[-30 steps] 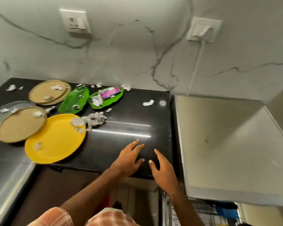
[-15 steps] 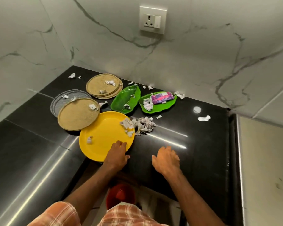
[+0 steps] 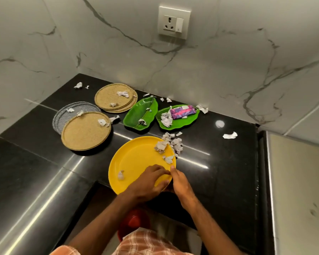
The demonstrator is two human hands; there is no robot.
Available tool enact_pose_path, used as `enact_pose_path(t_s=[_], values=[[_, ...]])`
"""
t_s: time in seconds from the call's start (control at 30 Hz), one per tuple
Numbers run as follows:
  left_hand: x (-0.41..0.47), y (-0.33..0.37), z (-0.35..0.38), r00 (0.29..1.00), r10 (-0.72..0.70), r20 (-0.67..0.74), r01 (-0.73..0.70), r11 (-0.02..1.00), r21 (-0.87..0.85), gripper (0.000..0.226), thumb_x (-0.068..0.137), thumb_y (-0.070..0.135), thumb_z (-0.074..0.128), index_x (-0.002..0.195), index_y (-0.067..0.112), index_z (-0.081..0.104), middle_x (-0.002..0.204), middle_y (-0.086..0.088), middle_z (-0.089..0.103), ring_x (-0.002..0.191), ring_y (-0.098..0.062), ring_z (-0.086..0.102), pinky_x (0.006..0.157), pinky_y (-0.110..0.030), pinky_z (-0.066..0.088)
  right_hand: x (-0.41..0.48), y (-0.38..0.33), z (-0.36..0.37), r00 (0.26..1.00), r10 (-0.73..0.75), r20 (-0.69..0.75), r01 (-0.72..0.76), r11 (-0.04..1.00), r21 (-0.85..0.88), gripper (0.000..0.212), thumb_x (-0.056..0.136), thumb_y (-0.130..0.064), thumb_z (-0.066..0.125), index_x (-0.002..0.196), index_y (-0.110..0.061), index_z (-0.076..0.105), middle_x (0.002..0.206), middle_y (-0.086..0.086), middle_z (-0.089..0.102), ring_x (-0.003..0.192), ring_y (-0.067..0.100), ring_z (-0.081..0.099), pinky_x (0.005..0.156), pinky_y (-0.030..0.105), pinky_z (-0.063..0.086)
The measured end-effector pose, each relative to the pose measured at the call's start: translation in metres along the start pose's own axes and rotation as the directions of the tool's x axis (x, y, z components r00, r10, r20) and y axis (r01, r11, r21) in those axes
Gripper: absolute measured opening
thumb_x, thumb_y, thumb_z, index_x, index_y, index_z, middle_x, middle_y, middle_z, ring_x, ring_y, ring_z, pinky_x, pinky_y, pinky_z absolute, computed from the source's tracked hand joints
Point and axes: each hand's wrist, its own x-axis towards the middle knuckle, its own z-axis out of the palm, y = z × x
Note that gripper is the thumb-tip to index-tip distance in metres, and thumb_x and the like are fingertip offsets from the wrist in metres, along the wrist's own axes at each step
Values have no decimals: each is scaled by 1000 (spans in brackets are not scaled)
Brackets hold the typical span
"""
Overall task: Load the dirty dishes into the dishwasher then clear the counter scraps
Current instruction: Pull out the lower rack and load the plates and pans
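Black polished counter runs along a marble wall with a socket; we look down on it from the head camera, the only view.

At the back lie tan plates, grey ones under the nearer tan plate, and two green dishes, all littered with paper bits. A pale appliance top adjoins the counter on the right.

Closest to us, the yellow plate hangs partly over the counter's front edge. Both hands meet at its near right rim. Our left hand lies on top of it with its fingers bent; we cannot tell whether it grips or only presses. Our right hand holds the rim, thumb on top, its other fingers hidden beneath.

Scraps sit on the plate's far right rim, away from the fingers, with more heaped just beside it on the counter. A red bin stands on the floor below the overhang. We judge the plate is about to be lifted; tilted, it would likely shed its scraps.
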Motion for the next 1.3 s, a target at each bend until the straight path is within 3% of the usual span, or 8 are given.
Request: enact_pose_path(t_s=[0.33, 0.5, 0.67, 0.8, 0.9, 1.03, 1.13, 1.3], values=[[93, 19, -4, 998, -42, 42, 33, 982, 187, 89, 88, 65, 22, 156, 10, 33, 164, -12, 27, 151, -27, 25, 123, -36, 19, -62, 29, -89, 971, -8, -238, 3, 1000, -20, 54, 110, -50, 33, 101, -20, 77, 96, -2, 80, 96, 18, 73, 82, 31, 54], [93, 48, 10, 972, 69, -225, -32, 986, 165, 54, 99, 39, 51, 146, 12, 51, 151, -13, 47, 137, -32, 45, 113, -43, 37, -91, 51, -139, 927, 53, -372, 12, 985, 170, 47, 111, -46, 35, 94, -26, 73, 94, -7, 79, 93, 16, 73, 76, 31, 57], [60, 96, 25, 959, -49, 277, -16, 973, 230, 44, 83, 58, 73, 121, 37, 65, 114, 7, 54, 95, -16, 60, 86, -36, 54, -121, 72, -183, 894, 104, -436, 49, 945, 324, 39, 111, -46, 36, 99, -29, 69, 104, -2, 76, 98, 21, 71, 78, 37, 59], [47, 125, 44, 886, -127, 446, -10, 957, 291, 29, 88, 19, 78, 113, 31, 70, 111, 1, 62, 91, -17, 67, 80, -31, 57, -148, 88, -211, 883, 100, -458, 47, 954, 298, 38, 110, -46, 36, 108, -28, 69, 105, 0, 75, 99, 24, 71, 89, 45, 60], [47, 136, 53, 988, -85, 131, 52, 970, 237, 36, 88, -1, 69, 114, 25, 71, 122, -11, 65, 99, -21, 66, 81, -29, 53, -169, 100, -230, 883, 103, -458, 52, 948, 315, 38, 110, -46, 35, 105, -29, 68, 107, 4, 75, 101, 26, 71, 87, 46, 61], [54, 163, 58, 951, -32, -306, 135, 937, 322, 65, 92, 15, 68, 151, 15, 42, 162, -22, 21, 146, -44, 27, 114, -53, 31, -202, 120, -261, 866, 95, -491, 87, 938, 336, 45, 111, -46, 35, 114, -18, 70, 97, 7, 77, 90, 25, 73, 69, 36, 61], [61, 201, 85, 995, -53, -80, 69, 974, 216, 55, 97, 29, 65, 146, 9, 49, 149, -22, 48, 135, -39, 47, 108, -45, 40, -225, 138, -286, 851, 126, -510, 79, 929, 361, 50, 109, -50, 38, 108, -17, 75, 101, 12, 79, 102, 36, 72, 94, 53, 58], [49, 268, 160, 989, -51, 140, 39, 996, 85, 41, 98, 34, 65, 135, 16, 59, 126, -12, 67, 108, -30, 63, 81, -32, 44, -276, 170, -329, 742, 260, -618, 63, 891, 450, 49, 107, -56, 37, 103, -20, 71, 97, 9, 74, 92, 28, 68, 85, 42, 55]])
